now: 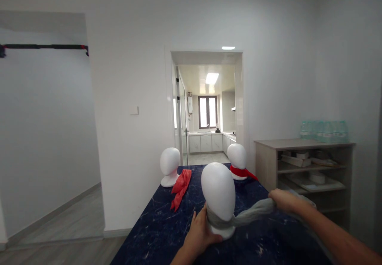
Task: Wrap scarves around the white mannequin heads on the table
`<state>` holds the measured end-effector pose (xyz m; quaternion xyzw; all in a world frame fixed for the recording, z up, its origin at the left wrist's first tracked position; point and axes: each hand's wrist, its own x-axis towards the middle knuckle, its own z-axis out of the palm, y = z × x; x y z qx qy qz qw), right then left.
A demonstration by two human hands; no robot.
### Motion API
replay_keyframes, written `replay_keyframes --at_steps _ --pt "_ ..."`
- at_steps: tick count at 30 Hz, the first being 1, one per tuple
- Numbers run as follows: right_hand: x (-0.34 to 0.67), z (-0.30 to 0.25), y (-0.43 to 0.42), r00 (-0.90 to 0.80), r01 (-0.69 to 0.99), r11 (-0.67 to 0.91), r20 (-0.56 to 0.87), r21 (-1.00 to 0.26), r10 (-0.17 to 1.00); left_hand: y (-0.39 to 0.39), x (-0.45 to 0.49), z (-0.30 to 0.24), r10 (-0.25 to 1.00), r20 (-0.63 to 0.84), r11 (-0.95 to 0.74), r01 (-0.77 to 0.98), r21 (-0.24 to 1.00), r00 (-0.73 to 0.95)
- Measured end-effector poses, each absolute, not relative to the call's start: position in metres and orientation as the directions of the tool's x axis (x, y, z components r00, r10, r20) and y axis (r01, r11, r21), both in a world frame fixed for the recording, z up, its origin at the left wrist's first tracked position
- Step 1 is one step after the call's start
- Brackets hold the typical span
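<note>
A white foam mannequin head stands near me on the dark blue marbled table. A grey scarf is wrapped round its neck and stretches off to the right. My left hand presses against the left side of the neck, fingers closed on the scarf there. My right hand is closed round the scarf's free end, pulling it taut to the right.
Two more white heads stand at the table's far end: the left one with a loose red scarf beside it, the right one with a red scarf tied on. A wooden shelf unit with water bottles stands at right. A doorway opens behind.
</note>
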<state>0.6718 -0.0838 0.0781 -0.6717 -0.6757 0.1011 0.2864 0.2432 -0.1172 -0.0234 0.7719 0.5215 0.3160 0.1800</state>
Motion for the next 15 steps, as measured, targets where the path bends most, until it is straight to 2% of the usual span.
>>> replay_keyframes --at_steps 4,9,10,12,15 --pt "0.632 0.056 -0.067 -0.109 0.898 0.191 0.222 -0.395 0.969 -0.119 0.243 -0.025 0.932 0.270 -0.359 0.707 0.609 0.241" --pt "0.569 0.013 -0.076 -0.175 0.912 0.231 0.187 -0.338 0.967 -0.119 0.243 -0.026 0.930 0.273 -0.366 0.695 0.619 0.247" --pt "0.559 0.006 -0.081 -0.190 0.897 0.250 0.194 -0.364 0.963 -0.118 0.243 -0.027 0.929 0.277 -0.367 0.692 0.621 0.244" --pt "0.539 -0.003 -0.094 -0.225 0.800 0.318 0.237 -0.509 0.945 -0.117 0.243 -0.030 0.927 0.287 -0.372 0.688 0.623 0.241" --pt "0.510 -0.010 -0.109 -0.250 0.451 0.364 0.276 -0.815 0.928 -0.114 0.242 -0.033 0.927 0.285 -0.372 0.693 0.617 0.244"
